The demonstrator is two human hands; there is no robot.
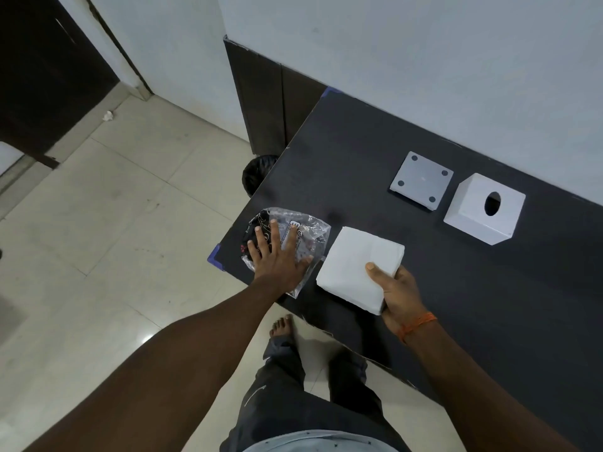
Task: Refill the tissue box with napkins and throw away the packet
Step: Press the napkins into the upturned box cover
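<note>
At frame centre, the left hand (277, 256) lies flat and open-fingered on the empty plastic packet (293, 236) at the dark counter (359, 164) edge. Just right of it, the right hand (396, 295) has its grip closed on the white napkins (355, 272). The tissue box (483, 210) and its base plate (421, 179) sit at upper right.

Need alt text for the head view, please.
Right hand holds a napkin stack over the dark table; left hand lies flat on the empty plastic packet. Beyond sit the white tissue box and its detached base plate.
</note>
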